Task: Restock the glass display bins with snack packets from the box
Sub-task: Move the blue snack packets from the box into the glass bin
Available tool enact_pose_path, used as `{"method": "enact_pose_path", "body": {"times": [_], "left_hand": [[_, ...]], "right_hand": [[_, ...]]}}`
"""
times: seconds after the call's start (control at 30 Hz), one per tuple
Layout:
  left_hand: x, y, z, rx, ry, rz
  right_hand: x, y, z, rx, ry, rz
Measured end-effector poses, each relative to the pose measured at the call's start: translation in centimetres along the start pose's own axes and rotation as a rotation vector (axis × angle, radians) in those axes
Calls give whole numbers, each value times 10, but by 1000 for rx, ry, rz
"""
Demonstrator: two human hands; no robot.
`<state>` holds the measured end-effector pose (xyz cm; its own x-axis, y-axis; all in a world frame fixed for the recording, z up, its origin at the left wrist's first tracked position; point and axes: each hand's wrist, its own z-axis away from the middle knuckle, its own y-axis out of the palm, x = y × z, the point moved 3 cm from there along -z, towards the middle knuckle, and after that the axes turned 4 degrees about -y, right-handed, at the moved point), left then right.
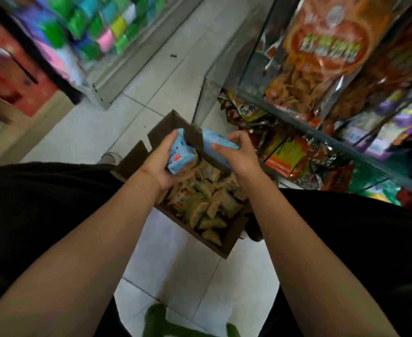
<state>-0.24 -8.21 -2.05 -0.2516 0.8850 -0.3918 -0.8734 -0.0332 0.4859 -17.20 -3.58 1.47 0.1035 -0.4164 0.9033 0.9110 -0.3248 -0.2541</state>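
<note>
Below, an open cardboard box [227, 242] sits on the tiled floor [151, 76] between the person's knees, and everything else is placed from it. Small beige snack packets [207, 203] lie loose in a heap inside the box, filling most of its bottom. Just above the box's far half, the left hand [161, 161] has its fingers and thumb curled round a light-blue packet [179, 155] with a red label, held tilted over the heap. Beside it, above the box's far right corner, the right hand [234, 152] grips a second light-blue packet [216, 144], thumb on top and fingers bent over its far edge. The two blue packets are close together; whether they touch cannot be told.

Right of the box stand the glass display bins [253, 76], their lower level holding red, orange and brown packets [282, 154] and the upper one a large orange bag [326, 45]. Far left of the box, blurred shelves carry green, pink and blue goods [98, 27].
</note>
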Motion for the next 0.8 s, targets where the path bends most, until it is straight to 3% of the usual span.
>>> {"method": "enact_pose_path", "body": {"times": [0.1,0.23,0.3,0.37,0.5,0.63,0.8], "left_hand": [[-21,33,53,244,65,88],[-35,55,115,445,138,141],[-32,58,138,481,142,128],[-26,58,154,503,150,122],[-12,60,169,494,143,54],[-1,56,165,406,135,17],[1,38,154,57,262,124]], "right_hand": [[51,9,37,84,-208,-89],[95,6,82,118,-293,-185],[101,-1,95,102,-248,-174],[103,-3,108,196,-118,-218],[100,-5,134,418,-54,-297],[80,-9,139,334,-55,-331],[65,-10,125,126,-4,-382]]}}
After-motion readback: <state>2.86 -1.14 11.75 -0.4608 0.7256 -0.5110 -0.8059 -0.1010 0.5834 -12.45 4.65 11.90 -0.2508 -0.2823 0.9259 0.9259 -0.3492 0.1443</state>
